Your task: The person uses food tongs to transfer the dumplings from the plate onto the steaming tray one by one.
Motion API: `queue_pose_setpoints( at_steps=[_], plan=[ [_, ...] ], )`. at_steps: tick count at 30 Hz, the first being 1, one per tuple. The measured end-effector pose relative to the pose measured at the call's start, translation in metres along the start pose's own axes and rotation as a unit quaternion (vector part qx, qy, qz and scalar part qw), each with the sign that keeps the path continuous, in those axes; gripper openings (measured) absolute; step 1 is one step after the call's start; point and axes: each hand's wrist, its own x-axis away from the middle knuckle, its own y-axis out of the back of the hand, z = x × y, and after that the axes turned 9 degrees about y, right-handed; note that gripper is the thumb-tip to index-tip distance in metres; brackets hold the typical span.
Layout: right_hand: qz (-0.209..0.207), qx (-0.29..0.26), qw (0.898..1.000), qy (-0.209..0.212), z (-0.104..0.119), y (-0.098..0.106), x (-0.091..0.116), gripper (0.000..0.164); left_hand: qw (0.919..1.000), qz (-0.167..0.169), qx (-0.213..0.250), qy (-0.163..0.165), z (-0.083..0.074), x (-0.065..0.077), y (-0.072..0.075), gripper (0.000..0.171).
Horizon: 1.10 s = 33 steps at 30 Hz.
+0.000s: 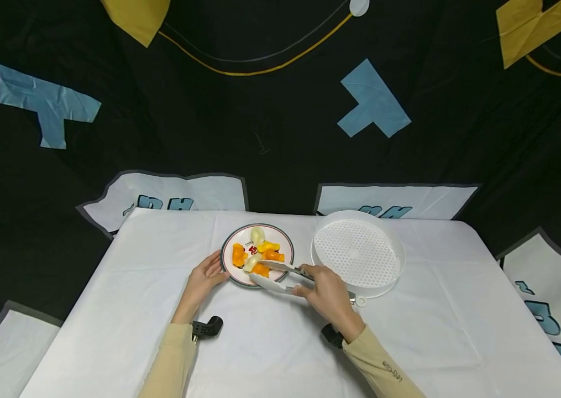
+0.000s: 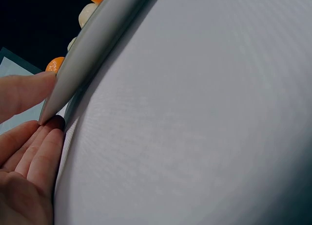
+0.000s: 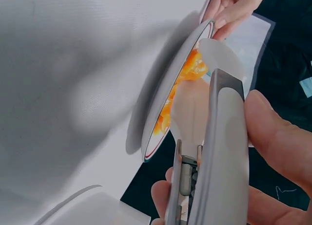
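Observation:
My left hand (image 1: 203, 283) grips the left rim of a round white plate (image 1: 286, 243) with dark and red edge lines, thumb on top and fingers beneath. Several glossy orange, yellow and pale pieces lie on it; the kind of piece is unclear. In my right hand (image 1: 329, 296) is a pair of tongs (image 1: 276, 287) with pale, broad tips. Those tips are spread over the plate's near right part, on either side of an orange piece (image 1: 261, 270). In the right wrist view, thumb and fingers hold the tongs' (image 3: 225, 137) two arms from opposite sides.
A round white tray (image 1: 355, 251) with a perforated floor and raised wall stands right of the plate, close to my right hand. A white cloth covers the table (image 1: 439, 342). Behind it hangs a black backdrop (image 1: 280, 132) with taped blue and yellow shapes.

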Motion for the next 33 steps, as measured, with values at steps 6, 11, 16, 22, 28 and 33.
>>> queue_pose_setpoints(
  at_steps=[6,11,16,22,28,33],
  plan=[
    [-0.017,-0.011,1.000,0.006,-0.002,0.002,0.002,0.050,1.0000,-0.002,0.002,0.004,-0.002,0.002,-0.001,0.070],
    [-0.029,-0.027,0.999,0.008,-0.004,0.005,0.001,0.046,0.9999,-0.009,-0.005,0.003,0.003,-0.001,-0.001,0.071],
    [-0.018,-0.029,0.999,0.004,-0.003,0.007,0.000,0.049,0.9999,-0.011,-0.005,-0.003,0.003,-0.001,0.000,0.070],
    [0.012,-0.014,1.000,-0.010,-0.004,0.004,0.000,0.056,0.9999,-0.009,-0.007,0.005,0.003,-0.002,-0.001,0.071],
    [0.041,-0.007,0.999,-0.016,-0.005,0.007,-0.005,0.060,1.0000,-0.006,-0.004,-0.005,0.002,0.000,0.000,0.070],
    [0.063,0.007,0.998,-0.003,-0.006,0.011,-0.009,0.059,0.9999,0.003,0.002,-0.012,0.001,0.001,0.000,0.070]
  ],
)
